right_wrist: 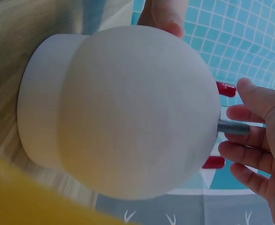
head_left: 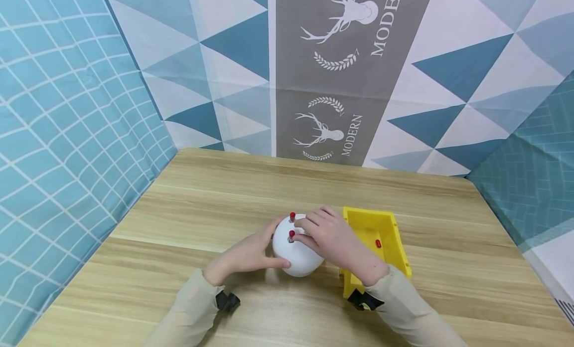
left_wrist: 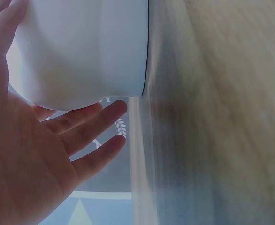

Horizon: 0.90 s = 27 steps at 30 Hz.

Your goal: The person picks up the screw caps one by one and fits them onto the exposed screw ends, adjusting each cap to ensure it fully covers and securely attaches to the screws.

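Observation:
A white dome-topped object [head_left: 298, 260] stands on the table, flat base down. My left hand [head_left: 251, 250] holds its side, thumb at the front and fingers round the back; in the left wrist view some fingers [left_wrist: 100, 122] stretch past its underside edge. Two red-capped posts [head_left: 292, 235] rise from the top. The right wrist view shows a bare threaded bolt [right_wrist: 233, 127] between the red caps [right_wrist: 226, 89]. My right hand [head_left: 329, 237] is over the top, thumb tip beside one red cap and loosely bent fingers around the bare bolt, nothing visibly pinched.
A yellow bin [head_left: 399, 242] stands right of the white object, partly under my right forearm. Inside it lies a small red cap [head_left: 378, 243]. Patterned cloth walls [head_left: 237, 63] border the wooden table [head_left: 202, 202] at the back and sides.

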Motion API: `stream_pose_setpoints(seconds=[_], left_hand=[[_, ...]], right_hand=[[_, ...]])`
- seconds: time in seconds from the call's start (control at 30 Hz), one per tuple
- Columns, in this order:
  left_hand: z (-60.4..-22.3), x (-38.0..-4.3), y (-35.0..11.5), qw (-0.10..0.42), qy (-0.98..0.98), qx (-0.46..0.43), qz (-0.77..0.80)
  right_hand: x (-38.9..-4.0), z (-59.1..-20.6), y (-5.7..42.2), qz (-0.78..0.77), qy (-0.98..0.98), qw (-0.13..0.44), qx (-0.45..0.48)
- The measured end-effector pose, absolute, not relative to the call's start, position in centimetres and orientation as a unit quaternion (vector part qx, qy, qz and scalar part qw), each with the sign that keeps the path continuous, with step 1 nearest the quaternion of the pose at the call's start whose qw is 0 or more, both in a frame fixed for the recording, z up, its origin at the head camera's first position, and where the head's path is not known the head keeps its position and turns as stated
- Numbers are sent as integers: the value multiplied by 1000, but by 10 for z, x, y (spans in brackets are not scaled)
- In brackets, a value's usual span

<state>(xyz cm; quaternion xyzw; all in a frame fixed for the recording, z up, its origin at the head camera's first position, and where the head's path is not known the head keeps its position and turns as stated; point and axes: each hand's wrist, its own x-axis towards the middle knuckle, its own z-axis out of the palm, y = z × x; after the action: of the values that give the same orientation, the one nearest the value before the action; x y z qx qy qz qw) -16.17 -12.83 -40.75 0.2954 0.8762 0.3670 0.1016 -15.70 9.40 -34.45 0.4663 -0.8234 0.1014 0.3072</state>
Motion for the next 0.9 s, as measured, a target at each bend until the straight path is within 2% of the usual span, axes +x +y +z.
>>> stream_pose_setpoints(seconds=[0.2,0.9], left_hand=[[-407,-161,-128,102,879,289,364],[-405,-160,-126,109,886,273,358]], right_hand=[[-154,-344,105,112,-846,277,441],[-160,-348,165,38,-887,270,373]])
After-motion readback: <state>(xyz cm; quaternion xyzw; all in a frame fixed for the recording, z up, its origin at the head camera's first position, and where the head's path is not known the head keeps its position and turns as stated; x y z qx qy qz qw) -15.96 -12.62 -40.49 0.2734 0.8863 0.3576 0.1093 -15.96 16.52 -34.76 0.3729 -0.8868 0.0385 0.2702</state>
